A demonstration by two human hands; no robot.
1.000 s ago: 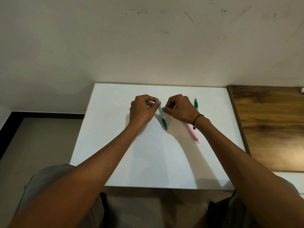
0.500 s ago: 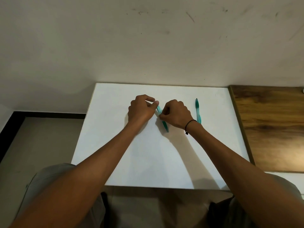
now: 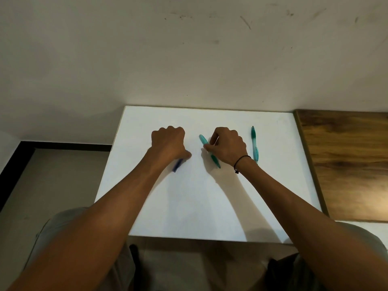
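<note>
Hands have parted. Half a second ago both met on the teal pen (image 3: 210,151); now only the right hand (image 3: 227,145) has it, thumb and fingertips pinching the barrel near its middle. The pen is tilted, its low end at or close to the white table (image 3: 210,217).

Left hand (image 3: 168,143) has pulled away, now well left of the teal pen. Its grip is a closed fist, and a blue piece (image 3: 178,164) pokes out below the heel of the hand. Too blurred to say whether it is a cap or a whole pen.

Judgement: the two-handed work on the teal pen looks done, with the hands now going separate ways.

Around:
- Second teal pen (image 3: 254,143) lies flat right of the teal pen, just beyond the right hand.
- Pink pen seen a second ago no longer shows.
- Wooden top (image 3: 344,164) farther right.

Obstruction: the right wrist sits close to the second pen and could nudge it.
</note>
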